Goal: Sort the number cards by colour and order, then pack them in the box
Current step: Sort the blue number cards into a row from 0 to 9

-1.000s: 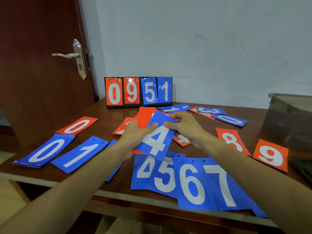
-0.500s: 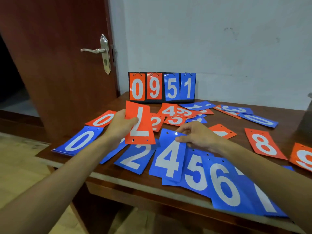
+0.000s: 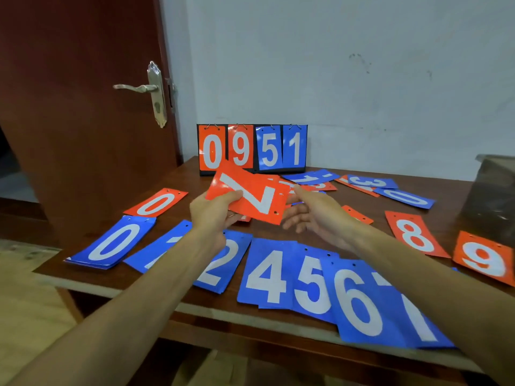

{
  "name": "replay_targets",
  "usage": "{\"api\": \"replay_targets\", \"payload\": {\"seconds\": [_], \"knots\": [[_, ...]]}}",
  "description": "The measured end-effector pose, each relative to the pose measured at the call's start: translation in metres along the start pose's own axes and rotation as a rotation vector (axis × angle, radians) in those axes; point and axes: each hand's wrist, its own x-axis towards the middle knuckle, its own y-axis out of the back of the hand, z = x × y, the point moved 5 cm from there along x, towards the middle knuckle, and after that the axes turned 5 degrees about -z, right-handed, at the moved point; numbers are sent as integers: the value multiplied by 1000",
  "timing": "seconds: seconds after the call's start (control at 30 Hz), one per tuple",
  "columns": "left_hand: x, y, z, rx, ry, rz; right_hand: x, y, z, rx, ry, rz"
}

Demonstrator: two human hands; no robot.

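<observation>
Spreading across the frame, a brown wooden table [image 3: 178, 188] beside a dark red door [image 3: 69, 107]. Standing upright at the far edge, a scoreboard stand [image 3: 252, 149] showing 0 9 5 1. Near the right border, a dim brown box [image 3: 493, 196], blurred. Along the near edge, a row of blue cards: 0 [image 3: 113, 243], 1 [image 3: 161, 250], 2 [image 3: 223, 266], 4 [image 3: 267, 277], 5 [image 3: 313, 288], 6 [image 3: 359, 305], 7 [image 3: 418, 316], overlapping from 4 onward. Farther back, orange 0 [image 3: 156, 203], orange 8 [image 3: 415, 234], orange 9 [image 3: 485, 259], plus loose blue 3 [image 3: 372, 181] and blue 0 [image 3: 405, 197]. Lifted above the table centre, tilted, an orange 7 card [image 3: 250, 195]. Left hand [image 3: 216, 210] closed on its left edge, thumb on top. Right hand [image 3: 312, 211] half open, fingers spread, index finger touching the card's right edge, not clearly gripping anything.
</observation>
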Motion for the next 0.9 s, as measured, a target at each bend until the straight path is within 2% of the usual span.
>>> {"api": "replay_targets", "payload": {"seconds": [0.07,0.2,0.37,0.47,0.57,0.63,0.7,0.77,0.83,0.9], "knots": [[-4,-14,-6,-4,22,-30,-3,9,-2,37,5,-2],[-16,-53,-23,99,72,-186,-12,49,-1,105,32,122],[-27,-92,-35,209,124,-292,-33,105,14,-21,38,251],[-37,-122,-49,406,139,-436,-44,132,16,-64,71,309],[-42,-154,-63,476,142,-560,-52,163,14,-132,110,372],[-40,-173,-65,547,78,-672,-52,190,13,-231,111,407],[-30,-184,-65,752,-86,-764,-50,219,13,-267,101,451],[-12,-188,-71,1069,-184,-853,-46,244,13,-272,94,491],[8,-186,-83,1323,-183,-952,-40,261,17,-274,78,504],[21,-187,-93,1456,-181,-1058,-30,269,27,-245,47,471]]}}
